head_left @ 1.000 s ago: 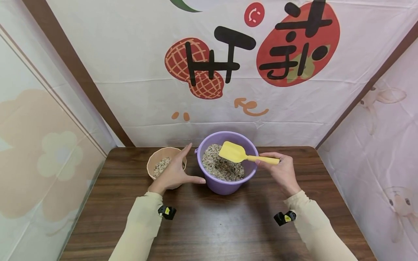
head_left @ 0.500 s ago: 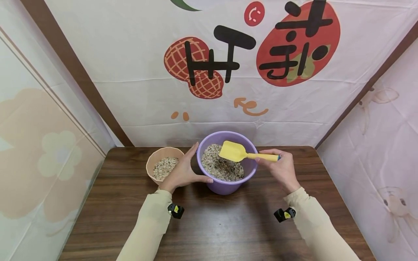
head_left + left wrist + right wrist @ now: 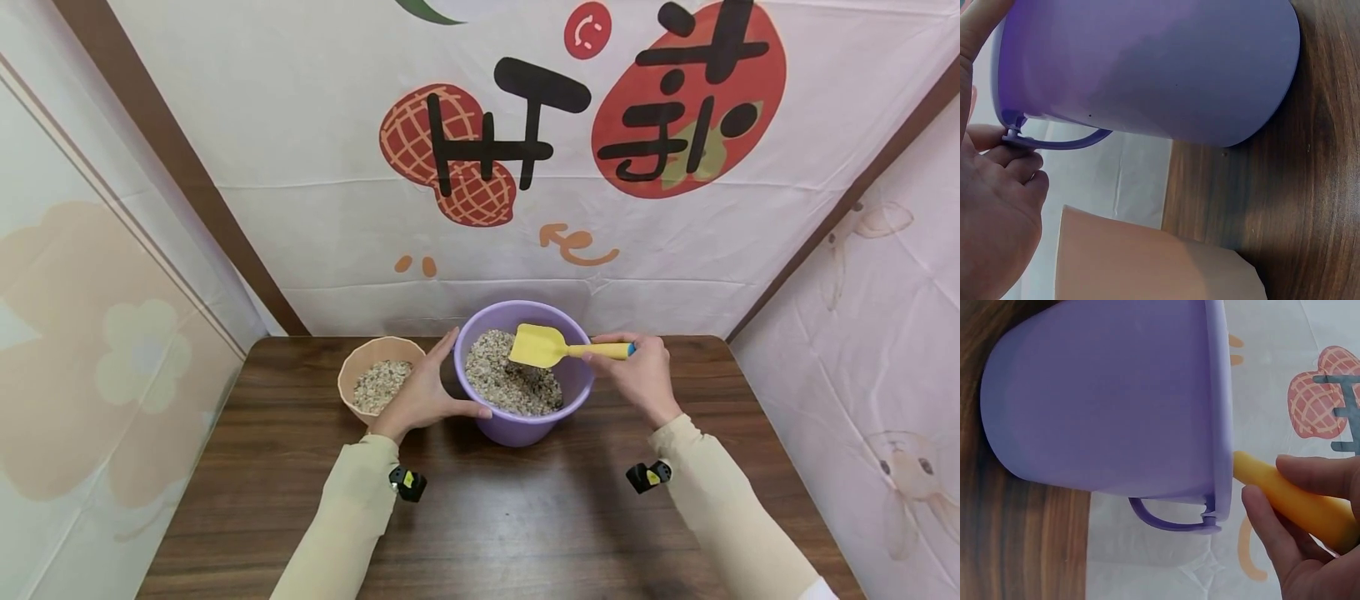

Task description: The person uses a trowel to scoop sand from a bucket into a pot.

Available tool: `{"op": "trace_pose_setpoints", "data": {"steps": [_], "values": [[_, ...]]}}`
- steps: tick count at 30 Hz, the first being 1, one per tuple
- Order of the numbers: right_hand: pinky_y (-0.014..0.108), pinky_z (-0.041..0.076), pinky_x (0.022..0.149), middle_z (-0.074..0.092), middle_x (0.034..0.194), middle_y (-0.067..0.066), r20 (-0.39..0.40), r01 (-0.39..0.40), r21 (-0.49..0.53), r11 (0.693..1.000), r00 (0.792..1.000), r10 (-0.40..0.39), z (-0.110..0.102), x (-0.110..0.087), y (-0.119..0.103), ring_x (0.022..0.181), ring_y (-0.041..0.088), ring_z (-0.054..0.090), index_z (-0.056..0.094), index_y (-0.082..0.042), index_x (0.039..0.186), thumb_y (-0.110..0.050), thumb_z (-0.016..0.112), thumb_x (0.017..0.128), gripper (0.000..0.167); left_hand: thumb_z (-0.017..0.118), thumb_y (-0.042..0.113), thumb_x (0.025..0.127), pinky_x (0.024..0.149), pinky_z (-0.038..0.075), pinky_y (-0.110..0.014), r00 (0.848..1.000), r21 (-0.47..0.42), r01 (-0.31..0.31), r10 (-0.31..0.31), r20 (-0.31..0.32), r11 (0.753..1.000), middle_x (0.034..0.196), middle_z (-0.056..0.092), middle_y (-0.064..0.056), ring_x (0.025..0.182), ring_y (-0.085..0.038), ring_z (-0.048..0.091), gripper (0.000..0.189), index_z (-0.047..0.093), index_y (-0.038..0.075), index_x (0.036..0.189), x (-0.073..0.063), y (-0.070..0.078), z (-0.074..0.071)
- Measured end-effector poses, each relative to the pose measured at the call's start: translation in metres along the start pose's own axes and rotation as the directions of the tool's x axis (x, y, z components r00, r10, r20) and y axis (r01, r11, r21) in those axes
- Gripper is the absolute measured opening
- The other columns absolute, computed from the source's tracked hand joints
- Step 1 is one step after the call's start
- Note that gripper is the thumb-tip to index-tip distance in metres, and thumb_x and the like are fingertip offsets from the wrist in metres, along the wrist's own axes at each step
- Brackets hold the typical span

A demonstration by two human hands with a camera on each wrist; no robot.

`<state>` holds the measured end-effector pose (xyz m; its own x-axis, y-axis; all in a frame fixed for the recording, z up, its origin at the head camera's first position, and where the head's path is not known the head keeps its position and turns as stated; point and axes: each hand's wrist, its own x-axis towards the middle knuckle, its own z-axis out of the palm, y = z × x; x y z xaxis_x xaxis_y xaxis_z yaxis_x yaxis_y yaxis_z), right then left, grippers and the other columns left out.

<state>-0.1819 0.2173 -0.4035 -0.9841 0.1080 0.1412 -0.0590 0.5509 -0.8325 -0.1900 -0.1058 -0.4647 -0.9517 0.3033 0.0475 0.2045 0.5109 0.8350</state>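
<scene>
A purple bucket (image 3: 517,429) with coarse, speckled grit (image 3: 502,375) inside stands near the back of the table. My left hand (image 3: 423,396) holds its left side: the thumb lies at the near rim, and in the left wrist view the curled fingers are by the handle joint (image 3: 1016,134). My right hand (image 3: 639,375) grips the yellow handle of a toy shovel (image 3: 538,346) at the bucket's right. The shovel's flat blade is over the grit, inside the rim's outline. Left of the bucket, a peach-coloured bowl (image 3: 347,387) holds similar grit, partly hidden by my left hand.
The dark wood-grain table (image 3: 495,517) extends towards me in front of the bucket. Right behind it rises a white printed cloth wall (image 3: 337,242), with more printed cloth at both sides. The bucket's carrying handle (image 3: 1166,522) hangs down at the back.
My left hand has moved right, from over the bowl to the bucket's rim, uncovering more of the bowl's grit. The shovel has shifted slightly right and stays over the bucket.
</scene>
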Motion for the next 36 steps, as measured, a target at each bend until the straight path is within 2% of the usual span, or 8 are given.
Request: {"op": "trace_pose_setpoints", "data": {"steps": [9, 11, 14, 16, 18, 22, 31, 36], "values": [[0.027, 0.055, 0.056, 0.075, 0.095, 0.017, 0.041, 0.068, -0.079, 0.995, 0.997, -0.065, 0.011, 0.012, -0.009, 0.069, 0.021, 0.066, 0.079, 0.0, 0.102, -0.011, 0.086, 0.082, 0.023, 0.099, 0.055, 0.052, 0.12, 0.023, -0.051, 1.0, -0.004, 0.015, -0.015, -0.006, 1.0, 0.167, 0.022, -0.003, 0.151, -0.023, 0.022, 0.143, 0.018, 0.019, 0.164, 0.0, -0.001, 0.001], [0.029, 0.054, 0.063, 0.074, 0.093, 0.016, 0.05, 0.072, -0.098, 0.993, 0.997, -0.067, 0.014, 0.014, -0.01, 0.074, 0.026, 0.064, 0.08, -0.001, 0.101, -0.011, 0.086, 0.082, 0.023, 0.099, 0.055, 0.052, 0.12, 0.023, -0.052, 1.0, -0.009, 0.014, -0.014, -0.005, 1.0, 0.167, 0.022, -0.003, 0.151, -0.023, 0.022, 0.143, 0.018, 0.019, 0.164, 0.0, 0.0, 0.001], [0.038, 0.044, 0.083, 0.074, 0.092, 0.015, 0.062, 0.068, -0.124, 0.99, 0.996, -0.061, 0.017, 0.016, -0.012, 0.086, 0.032, 0.059, 0.08, -0.002, 0.099, -0.012, 0.086, 0.082, 0.021, 0.099, 0.053, 0.052, 0.12, 0.023, -0.051, 1.0, -0.017, 0.011, -0.011, -0.006, 1.0, 0.167, 0.023, -0.003, 0.151, -0.023, 0.023, 0.143, 0.018, 0.018, 0.164, 0.0, -0.001, 0.002], [0.041, 0.039, 0.086, 0.075, 0.094, 0.015, 0.066, 0.06, -0.132, 0.989, 0.996, -0.052, 0.018, 0.017, -0.013, 0.091, 0.031, 0.057, 0.08, -0.003, 0.099, -0.012, 0.086, 0.082, 0.02, 0.1, 0.052, 0.052, 0.12, 0.022, -0.051, 1.0, -0.026, 0.005, -0.005, -0.006, 1.0, 0.166, 0.023, -0.003, 0.15, -0.023, 0.023, 0.142, 0.019, 0.018, 0.164, 0.0, -0.001, 0.002], [0.038, 0.043, 0.084, 0.075, 0.095, 0.015, 0.073, 0.053, -0.133, 0.99, 0.996, -0.043, 0.019, 0.018, -0.015, 0.087, 0.03, 0.06, 0.08, -0.003, 0.098, -0.011, 0.085, 0.082, 0.019, 0.1, 0.051, 0.052, 0.12, 0.022, -0.05, 1.0, -0.031, 0.004, -0.004, -0.006, 0.999, 0.166, 0.024, -0.004, 0.15, -0.022, 0.024, 0.142, 0.019, 0.018, 0.164, 0.001, -0.001, 0.002], [0.03, 0.054, 0.056, 0.074, 0.098, 0.017, 0.089, 0.043, -0.125, 0.991, 0.996, -0.032, 0.021, 0.021, -0.015, 0.068, 0.02, 0.065, 0.08, -0.002, 0.099, -0.009, 0.084, 0.082, 0.019, 0.101, 0.05, 0.052, 0.12, 0.022, -0.05, 1.0, -0.042, 0.006, -0.006, -0.009, 0.999, 0.166, 0.025, -0.004, 0.15, -0.022, 0.024, 0.142, 0.019, 0.018, 0.164, 0.001, -0.001, 0.002], [0.026, 0.053, 0.056, 0.074, 0.1, 0.017, 0.104, 0.033, -0.102, 0.994, 0.994, -0.023, 0.025, 0.026, -0.011, 0.068, 0.017, 0.065, 0.08, -0.003, 0.103, -0.012, 0.085, 0.082, 0.023, 0.101, 0.049, 0.052, 0.12, 0.022, -0.05, 1.0, -0.06, 0.003, -0.003, -0.001, 0.998, 0.166, 0.025, -0.002, 0.15, -0.02, 0.024, 0.142, 0.019, 0.019, 0.164, 0.002, -0.002, 0.002], [0.026, 0.055, 0.057, 0.075, 0.1, 0.016, 0.105, 0.009, -0.038, 0.999, 0.994, -0.005, 0.026, 0.026, -0.008, 0.07, 0.017, 0.065, 0.079, -0.003, 0.104, -0.014, 0.086, 0.083, 0.025, 0.101, 0.048, 0.052, 0.121, 0.022, -0.05, 1.0, -0.058, 0.011, -0.012, -0.003, 0.998, 0.166, 0.025, -0.004, 0.15, -0.021, 0.023, 0.142, 0.019, 0.018, 0.164, 0.002, -0.002, 0.002]]}}
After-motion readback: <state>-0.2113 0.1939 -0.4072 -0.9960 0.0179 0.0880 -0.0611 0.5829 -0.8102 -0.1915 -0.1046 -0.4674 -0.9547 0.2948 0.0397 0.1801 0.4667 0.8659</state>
